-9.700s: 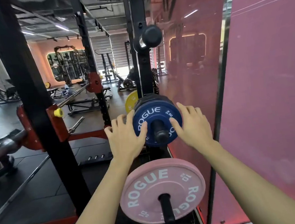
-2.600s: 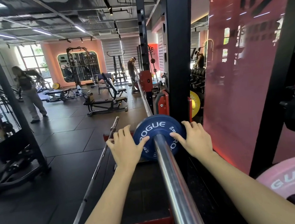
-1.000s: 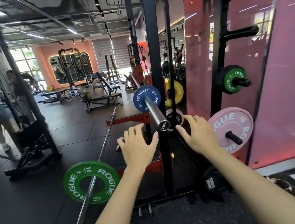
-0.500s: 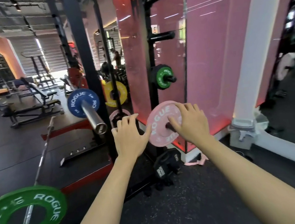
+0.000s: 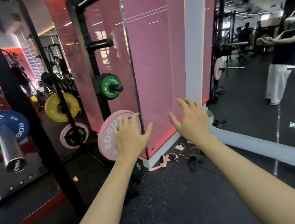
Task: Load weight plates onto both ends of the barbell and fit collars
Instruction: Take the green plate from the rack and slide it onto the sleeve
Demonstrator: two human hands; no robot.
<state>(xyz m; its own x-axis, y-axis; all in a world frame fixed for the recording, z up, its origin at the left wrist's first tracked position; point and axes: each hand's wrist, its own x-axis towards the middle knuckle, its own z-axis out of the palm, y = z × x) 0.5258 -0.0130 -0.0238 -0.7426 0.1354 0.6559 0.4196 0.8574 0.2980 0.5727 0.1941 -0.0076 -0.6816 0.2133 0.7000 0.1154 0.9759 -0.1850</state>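
Pink, with white lettering, a weight plate (image 5: pixel 108 133) hangs on a low peg of the black storage post (image 5: pixel 91 63) near the middle of the view. The left hand (image 5: pixel 130 135) is raised in front of this plate with its fingers spread and straight, covering the plate's right half; whether the fingers actually touch it cannot be told. The right hand (image 5: pixel 192 120) is held up to the right, fingers relaxed and spread, grasping nothing, in front of the glossy pink wall panel (image 5: pixel 152 55).

Above the pink plate on the same post sits a small green plate (image 5: pixel 109 85) on its own peg, and higher up two bare black pegs stick out to the right. At the far left, the barbell (image 5: pixel 9 145) points its steel sleeve toward the viewer, carrying a blue plate (image 5: pixel 2 128) well back from the sleeve's end; no collar shows on that sleeve. A black rack upright (image 5: pixel 21 108) crosses just right of the blue plate. Behind it, farther off, a yellow plate (image 5: pixel 61 107) and another pink plate (image 5: pixel 74 135) hang on a second post.

On the dark rubber floor (image 5: pixel 172 201) at the foot of the panel lie a pink strap (image 5: pixel 160 163), a thin white cable and a black slipper. A mirror (image 5: pixel 266 60) on the right reflects a person.
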